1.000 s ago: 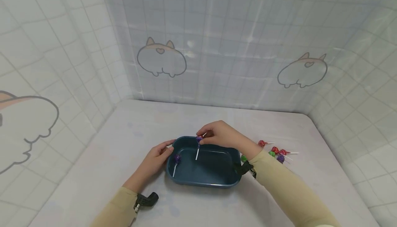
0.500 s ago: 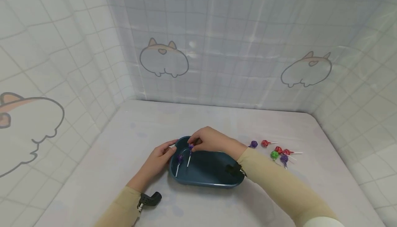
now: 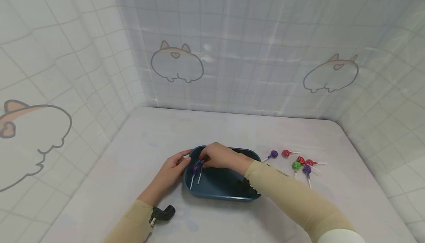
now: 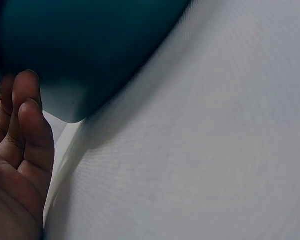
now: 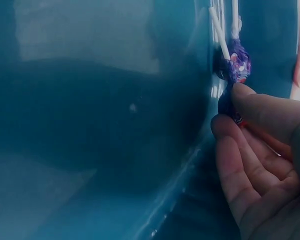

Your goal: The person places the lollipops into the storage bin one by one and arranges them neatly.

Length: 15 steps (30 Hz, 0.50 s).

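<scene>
A dark blue-green oblong tray (image 3: 225,198) stands on the table. My left hand (image 3: 172,171) grips its left end, the thumb by the rim; in the left wrist view the fingers (image 4: 36,125) lie against the outer wall. Inside the tray's left end my right hand (image 3: 217,155) pinches a purple-wrapped lollipop (image 5: 226,107) by its head between thumb and fingertips, its white stick pointing toward the near side. Right beside it lies another purple lollipop (image 3: 194,170), stick the same way; the two heads overlap in the right wrist view.
Right of the tray, several lollipops lie loose: a purple one (image 3: 273,154), a red one (image 3: 286,153), a green one (image 3: 296,166) and another purple one (image 3: 307,170) among them. Tiled-pattern sheeting (image 3: 232,69) walls the table's back and sides.
My right hand has moved left and lowered the lollipop into the tray, close to the other purple one. The left hand keeps its hold on the tray.
</scene>
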Tool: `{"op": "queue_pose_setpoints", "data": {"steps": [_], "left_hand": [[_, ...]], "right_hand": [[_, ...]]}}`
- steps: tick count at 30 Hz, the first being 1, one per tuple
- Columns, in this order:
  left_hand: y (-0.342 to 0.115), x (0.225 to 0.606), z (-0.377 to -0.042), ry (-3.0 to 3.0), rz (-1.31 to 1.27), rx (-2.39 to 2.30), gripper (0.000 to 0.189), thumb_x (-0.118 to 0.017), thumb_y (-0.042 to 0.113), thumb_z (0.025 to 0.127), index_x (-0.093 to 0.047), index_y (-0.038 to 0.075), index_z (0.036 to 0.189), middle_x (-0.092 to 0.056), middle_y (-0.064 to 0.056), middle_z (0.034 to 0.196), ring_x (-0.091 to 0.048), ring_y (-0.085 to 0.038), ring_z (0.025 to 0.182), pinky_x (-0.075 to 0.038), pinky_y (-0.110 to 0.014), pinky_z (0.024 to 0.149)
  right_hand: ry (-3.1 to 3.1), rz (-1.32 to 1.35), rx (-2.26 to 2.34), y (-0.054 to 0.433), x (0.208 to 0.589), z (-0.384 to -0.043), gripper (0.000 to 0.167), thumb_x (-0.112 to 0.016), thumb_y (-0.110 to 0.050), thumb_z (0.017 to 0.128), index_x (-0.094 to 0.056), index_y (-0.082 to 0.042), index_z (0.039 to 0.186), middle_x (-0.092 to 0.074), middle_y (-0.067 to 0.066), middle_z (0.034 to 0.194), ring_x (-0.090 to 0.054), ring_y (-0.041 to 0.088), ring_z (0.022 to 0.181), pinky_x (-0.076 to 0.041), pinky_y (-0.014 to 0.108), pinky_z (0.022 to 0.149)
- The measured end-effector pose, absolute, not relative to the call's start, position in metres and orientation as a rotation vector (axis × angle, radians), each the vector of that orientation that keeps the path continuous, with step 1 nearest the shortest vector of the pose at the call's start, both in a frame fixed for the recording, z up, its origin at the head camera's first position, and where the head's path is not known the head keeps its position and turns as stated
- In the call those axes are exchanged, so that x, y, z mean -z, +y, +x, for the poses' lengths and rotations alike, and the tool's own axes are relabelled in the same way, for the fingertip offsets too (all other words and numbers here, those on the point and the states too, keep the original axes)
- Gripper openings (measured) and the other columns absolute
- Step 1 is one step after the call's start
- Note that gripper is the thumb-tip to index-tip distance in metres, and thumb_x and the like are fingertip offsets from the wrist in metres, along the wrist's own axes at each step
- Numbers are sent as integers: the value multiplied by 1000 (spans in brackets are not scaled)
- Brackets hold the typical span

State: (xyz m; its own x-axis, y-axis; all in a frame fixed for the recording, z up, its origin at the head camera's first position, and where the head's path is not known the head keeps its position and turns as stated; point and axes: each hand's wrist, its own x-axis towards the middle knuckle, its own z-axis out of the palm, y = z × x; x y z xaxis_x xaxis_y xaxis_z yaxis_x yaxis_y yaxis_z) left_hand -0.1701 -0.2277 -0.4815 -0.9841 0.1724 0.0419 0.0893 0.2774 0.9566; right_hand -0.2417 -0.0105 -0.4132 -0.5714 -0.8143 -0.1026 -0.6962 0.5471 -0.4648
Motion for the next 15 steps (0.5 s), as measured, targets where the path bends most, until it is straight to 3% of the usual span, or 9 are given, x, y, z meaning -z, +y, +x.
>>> {"op": "queue_pose_setpoints", "data": {"steps": [15], "left_hand": [[-226, 482, -169, 2507, 273, -1799, 46, -54, 42, 102, -55, 18, 141, -63, -8, 80, -56, -21, 63, -48, -32, 58]], "right_hand": [[2522, -1240, 489, -17, 425, -239, 18, -77, -20, 89, -76, -14, 106, -71, -8, 95, -61, 0, 81, -50, 19, 76]]}}
